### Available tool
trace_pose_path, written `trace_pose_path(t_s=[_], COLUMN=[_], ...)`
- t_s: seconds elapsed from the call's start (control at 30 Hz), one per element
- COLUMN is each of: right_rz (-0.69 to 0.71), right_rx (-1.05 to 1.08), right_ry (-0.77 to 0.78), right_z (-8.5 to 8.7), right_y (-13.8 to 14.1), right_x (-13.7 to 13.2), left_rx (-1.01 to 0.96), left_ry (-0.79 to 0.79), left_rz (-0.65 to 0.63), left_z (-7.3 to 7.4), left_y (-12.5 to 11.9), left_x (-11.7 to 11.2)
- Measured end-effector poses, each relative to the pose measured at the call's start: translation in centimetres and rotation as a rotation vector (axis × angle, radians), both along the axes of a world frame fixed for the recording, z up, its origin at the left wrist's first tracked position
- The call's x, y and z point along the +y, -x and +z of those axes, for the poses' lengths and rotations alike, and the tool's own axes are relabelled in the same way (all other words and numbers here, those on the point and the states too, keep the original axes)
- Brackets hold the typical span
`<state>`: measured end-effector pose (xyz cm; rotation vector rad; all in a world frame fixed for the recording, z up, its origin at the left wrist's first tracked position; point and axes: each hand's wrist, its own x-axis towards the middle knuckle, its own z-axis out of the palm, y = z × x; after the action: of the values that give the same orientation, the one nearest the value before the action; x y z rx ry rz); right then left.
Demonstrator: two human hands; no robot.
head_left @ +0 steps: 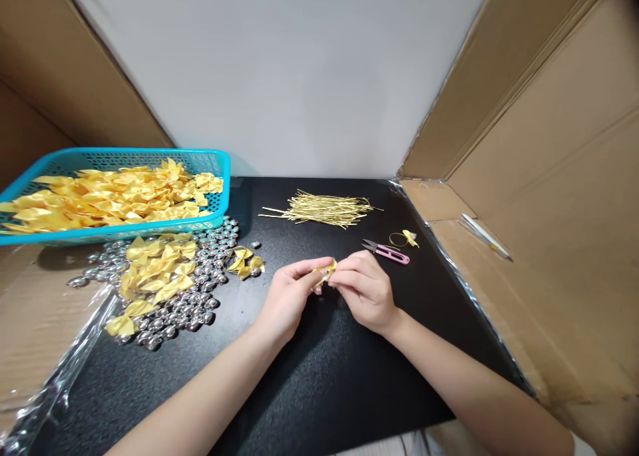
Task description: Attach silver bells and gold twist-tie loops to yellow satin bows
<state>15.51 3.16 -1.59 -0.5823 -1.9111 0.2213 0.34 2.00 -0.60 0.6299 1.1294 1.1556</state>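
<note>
Pinching a small yellow bow (327, 271) between both sets of fingertips, low over the black mat (319, 383).

- The left hand (289, 297) comes in from 9 o'clock, thumb and forefinger closed on the piece.
- The right hand (367, 291) comes in from 3 o'clock, fingers curled over the other end and gripping it.
- Neither hand is nearer: the bow sits where the fingertips meet.
- The bow's long axis runs roughly 8 to 2 o'clock, its higher end toward the right hand.
- A thin gold glint shows with the ribbon. Cannot tell whether it is a wire tie or a ribbon edge.

Around the hands:
- pink snips (389, 251) at 1 o'clock of the right hand, near but apart
- bow on a gold loop (405, 238) just beyond the snips
- gold wire ties (322, 210) heaped at 12
- silver bells (200, 296) under loose bows (154, 269) at 9 to 10
- blue basket (222, 176) of bows at 10, cut off by the left edge

Hidden: most of the held bow behind the fingertips, and the right palm. Both forearms run out of frame at 6.
</note>
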Motion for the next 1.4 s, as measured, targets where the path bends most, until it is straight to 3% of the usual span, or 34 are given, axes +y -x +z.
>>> trace_pose_path(t_s=[0.2, 0.33, 0.8, 1.07, 1.4], right_rz=[0.162, 0.164, 0.249, 0.249, 0.17], right_rx=[0.087, 0.144, 0.208, 0.323, 0.401], right_ry=[0.072, 0.166, 0.184, 0.303, 0.401], right_z=[0.6, 0.3, 0.6, 0.9, -0.2], right_y=[0.4, 0.4, 0.4, 0.6, 1.0], right_x=[-0.8, -1.0, -2.0, -2.3, -2.3], left_rx=[0.015, 0.04, 0.038, 0.135, 0.322], left_ry=[-0.016, -0.033, -0.042, -0.078, -0.281], left_rz=[0.065, 0.09, 0.123, 0.107, 0.064], left_z=[-0.2, 0.1, -0.3, -0.5, -0.5], left_y=[0.4, 0.3, 0.7, 0.6, 0.9], left_x=[0.2, 0.2, 0.5, 0.6, 0.5])
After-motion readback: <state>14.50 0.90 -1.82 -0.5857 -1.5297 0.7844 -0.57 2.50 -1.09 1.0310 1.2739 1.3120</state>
